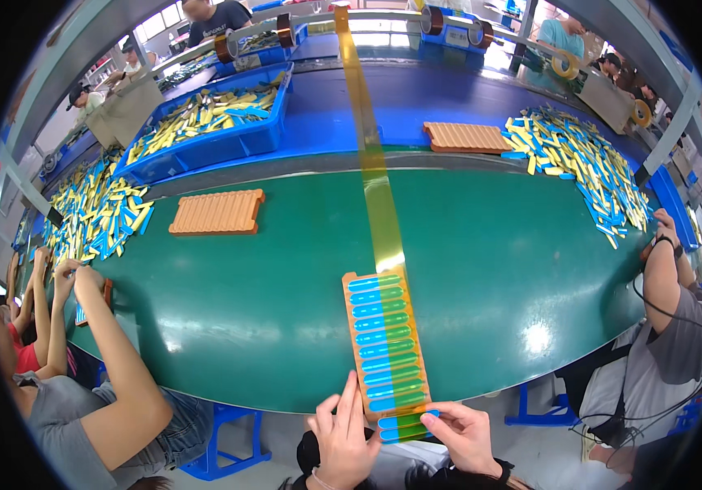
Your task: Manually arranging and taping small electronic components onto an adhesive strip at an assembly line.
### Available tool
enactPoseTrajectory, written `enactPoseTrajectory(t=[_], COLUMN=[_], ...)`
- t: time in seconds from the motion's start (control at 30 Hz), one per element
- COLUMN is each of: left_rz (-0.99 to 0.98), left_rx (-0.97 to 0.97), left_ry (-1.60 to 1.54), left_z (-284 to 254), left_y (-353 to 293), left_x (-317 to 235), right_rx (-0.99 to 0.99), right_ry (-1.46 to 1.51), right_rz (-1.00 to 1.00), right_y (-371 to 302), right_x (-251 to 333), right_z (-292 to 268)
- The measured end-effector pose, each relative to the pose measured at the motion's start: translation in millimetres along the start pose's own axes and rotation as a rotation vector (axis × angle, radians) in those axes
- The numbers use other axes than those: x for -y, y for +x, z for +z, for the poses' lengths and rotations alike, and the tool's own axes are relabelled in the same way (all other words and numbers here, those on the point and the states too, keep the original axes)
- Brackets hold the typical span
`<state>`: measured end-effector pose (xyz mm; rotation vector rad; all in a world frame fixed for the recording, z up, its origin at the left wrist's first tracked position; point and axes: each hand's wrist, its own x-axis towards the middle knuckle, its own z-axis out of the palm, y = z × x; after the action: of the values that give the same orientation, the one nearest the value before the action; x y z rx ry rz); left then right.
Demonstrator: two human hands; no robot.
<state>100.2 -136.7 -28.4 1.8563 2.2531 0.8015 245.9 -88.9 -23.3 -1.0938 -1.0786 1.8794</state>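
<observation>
An orange grooved tray (349,314) lies lengthwise in front of me, its near end at the table edge. Blue strips (374,340) fill its grooves crosswise. Amber see-through tape (381,220) covers their right halves, so these look green. At the near end, more taped strips (400,428) lie between my hands. My left hand (343,441) grips the tray's near left side, its index finger along the edge and thumb by the strips' left ends. My right hand (461,437) is closed, thumb and fingers pinching the right ends of the nearest taped strips.
The tape runs back to a rail (326,16) carrying tape rolls. Other orange trays (216,212) (467,137) lie left and far right. Blue-and-yellow strips pile up at left (102,212) and right (584,163), and fill a blue bin (204,155). People work on both sides.
</observation>
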Motion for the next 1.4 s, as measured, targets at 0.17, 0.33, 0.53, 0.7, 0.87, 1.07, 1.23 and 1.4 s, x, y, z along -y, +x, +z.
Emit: enactPoseTrajectory(t=[0.17, 0.33, 0.53, 0.7, 0.87, 1.07, 1.23, 1.4], left_rz=[0.005, 0.088, 0.078, 0.117, 0.438, 0.871, 0.874, 0.887], left_rx=[0.036, 0.011, 0.052, 0.061, -0.015, 0.167, 0.339, 0.253], left_ry=[-0.002, 0.019, 0.062, 0.114, 0.194, 0.178, 0.228, 0.253], left_z=[2.8, 11.1, 14.2, 5.0, -1.4, -10.9, -17.1, -16.7], left_y=[-4.7, 8.9, 17.5, 24.6, 30.6, 42.1, 53.7, 55.1], left_x=[0.7, 2.7, 2.6, 5.6, 29.5, 43.3, 37.8, 39.7], right_rx=[-0.142, -0.207, -0.276, -0.290, -0.299, -0.315, -0.301, -0.286], right_ry=[-0.114, -0.075, -0.044, -0.042, -0.050, -0.079, -0.109, -0.367], right_rz=[-0.015, -0.048, 0.009, 0.054, 0.060, 0.061, 0.067, -0.096], right_y=[3.0, 10.9, 19.6, 21.7, 23.1, 22.0, 21.0, 19.4], right_x=[5.7, 5.2, 6.0, 6.8, 6.8, 3.8, 9.7, 33.3], right_z=[2.7, 2.0, 1.7, 4.3, 2.8, 1.3, 0.4, -16.4])
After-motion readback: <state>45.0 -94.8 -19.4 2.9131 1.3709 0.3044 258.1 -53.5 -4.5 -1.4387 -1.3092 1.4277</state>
